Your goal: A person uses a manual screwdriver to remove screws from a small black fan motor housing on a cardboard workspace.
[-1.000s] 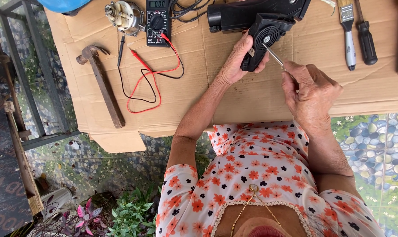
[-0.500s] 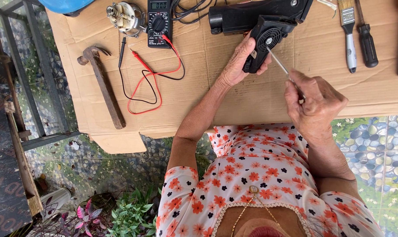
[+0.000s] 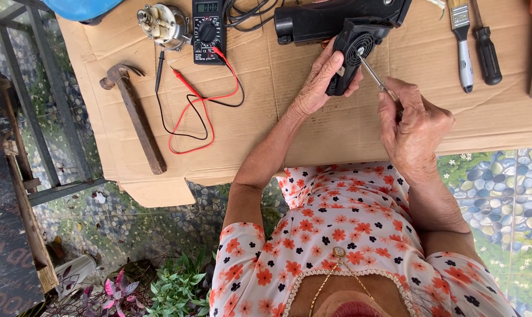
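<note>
So the left hand (image 3: 321,76) is wrapped around the rear end of a black plastic hair-dryer-shaped appliance (image 3: 351,29), fingers curled on the side of its round vented grille (image 3: 360,50), looks like that's to keep the thing from rolling while it gets worked on. The right hand (image 3: 415,126) is closed tight on the handle of a thin metal-shaft screwdriver (image 3: 374,75), tip pressed right into the grille, shaft angled down toward the hand so there's some push behind it.

Everything sits on a flattened brown cardboard sheet (image 3: 336,129), probably to protect the surface and catch tiny screws. Left of the appliance there's a black digital multimeter (image 3: 209,29) with red and black probe leads (image 3: 201,111) trailing below it, then a small round metal motor part (image 3: 160,23), and farther left a rusty claw hammer (image 3: 134,114). Right of the appliance: a small grey-handled paintbrush (image 3: 462,47) and a black-handled screwdriver (image 3: 487,47), parked within reach.
</note>
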